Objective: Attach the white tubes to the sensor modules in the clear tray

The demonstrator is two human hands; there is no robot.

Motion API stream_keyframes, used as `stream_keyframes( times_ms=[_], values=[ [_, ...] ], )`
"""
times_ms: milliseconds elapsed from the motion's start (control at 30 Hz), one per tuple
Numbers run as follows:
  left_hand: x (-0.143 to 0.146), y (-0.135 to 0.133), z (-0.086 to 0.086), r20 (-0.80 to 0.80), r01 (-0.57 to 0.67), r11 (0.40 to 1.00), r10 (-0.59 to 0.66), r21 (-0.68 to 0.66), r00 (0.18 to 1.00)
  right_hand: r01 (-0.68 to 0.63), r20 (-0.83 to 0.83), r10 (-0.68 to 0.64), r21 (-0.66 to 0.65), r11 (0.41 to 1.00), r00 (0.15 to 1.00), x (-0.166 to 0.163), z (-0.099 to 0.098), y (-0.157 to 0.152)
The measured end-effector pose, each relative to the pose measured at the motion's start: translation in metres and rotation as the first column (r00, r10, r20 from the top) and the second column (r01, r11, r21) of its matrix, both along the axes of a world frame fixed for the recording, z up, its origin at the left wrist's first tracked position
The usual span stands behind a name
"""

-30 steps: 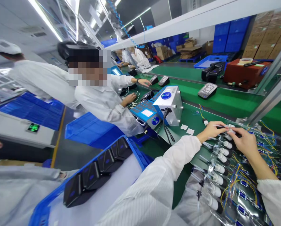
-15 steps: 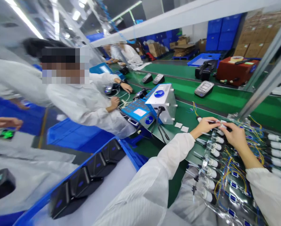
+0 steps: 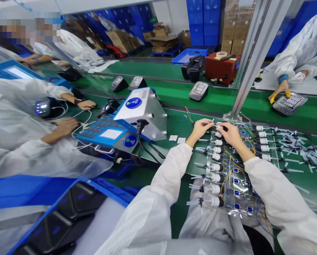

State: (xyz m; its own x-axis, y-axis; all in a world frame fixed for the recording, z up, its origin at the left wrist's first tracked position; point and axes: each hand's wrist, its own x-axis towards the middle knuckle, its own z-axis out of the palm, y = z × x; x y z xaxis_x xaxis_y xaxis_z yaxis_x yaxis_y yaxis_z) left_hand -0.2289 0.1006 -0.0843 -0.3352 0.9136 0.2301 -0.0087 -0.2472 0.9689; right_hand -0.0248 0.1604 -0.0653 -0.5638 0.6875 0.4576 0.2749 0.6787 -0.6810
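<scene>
My left hand pinches a thin whitish tube at the far end of a row of small pumps. Close beside it, my right hand has its fingers closed on a small white pump, the fingertips of both hands almost meeting. Below them, several white-and-black cylindrical pumps lie in a row on clear plastic sheeting, with tubes pointing left. Yellow and blue wires run from them to small blue circuit boards. A second row of pumps lies right of my right hand.
Loose tube pieces are scattered at the right. A blue-and-silver test box stands left, near two white squares. Behind the bench, monitors sit on a green belt. A metal post rises ahead. Co-workers sit left and across.
The view has swung to the right, bringing the loose tubes and a co-worker's yellow-tipped fingers at a monitor into sight. Both my hands stay together at the far end of the pump row.
</scene>
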Motion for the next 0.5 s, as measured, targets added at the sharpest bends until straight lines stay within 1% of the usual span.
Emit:
stream_keyframes(
  times_ms=[100, 167, 233, 300, 333, 400, 467, 500],
  values=[
    [-0.005, -0.003, 0.003, -0.128, -0.002, 1.000, 0.003, 0.010, 0.992, 0.013, 0.111, -0.022, 0.083, 0.996, 0.994, -0.005, -0.001, -0.001],
    [-0.006, -0.004, 0.004, -0.195, 0.022, 1.000, -0.024, -0.011, 0.980, 0.031, 0.205, -0.059, 0.138, 0.990, 0.977, -0.008, 0.004, -0.004],
    [-0.007, -0.006, 0.005, -0.211, 0.029, 0.999, -0.033, -0.025, 0.977, 0.038, 0.260, -0.088, 0.188, 0.981, 0.962, -0.006, 0.020, -0.006],
    [-0.007, -0.007, 0.006, -0.185, 0.023, 0.999, -0.027, -0.024, 0.982, 0.029, 0.260, -0.093, 0.241, 0.970, 0.961, 0.010, 0.047, 0.001],
    [-0.007, -0.008, 0.006, -0.173, 0.021, 0.999, -0.025, -0.026, 0.985, 0.033, 0.248, -0.101, 0.267, 0.963, 0.963, 0.025, 0.064, 0.007],
    [-0.007, -0.008, 0.005, -0.173, 0.018, 0.999, -0.025, -0.040, 0.985, 0.082, 0.243, -0.159, 0.298, 0.951, 0.957, 0.072, 0.099, 0.027],
    [-0.008, -0.008, 0.004, -0.189, -0.001, 0.999, -0.008, -0.045, 0.982, 0.224, 0.282, -0.311, 0.302, 0.927, 0.907, 0.134, 0.124, 0.049],
    [-0.008, -0.007, 0.003, -0.178, -0.011, 0.999, 0.003, -0.044, 0.984, 0.317, 0.319, -0.407, 0.298, 0.900, 0.856, 0.167, 0.131, 0.057]
  ],
)
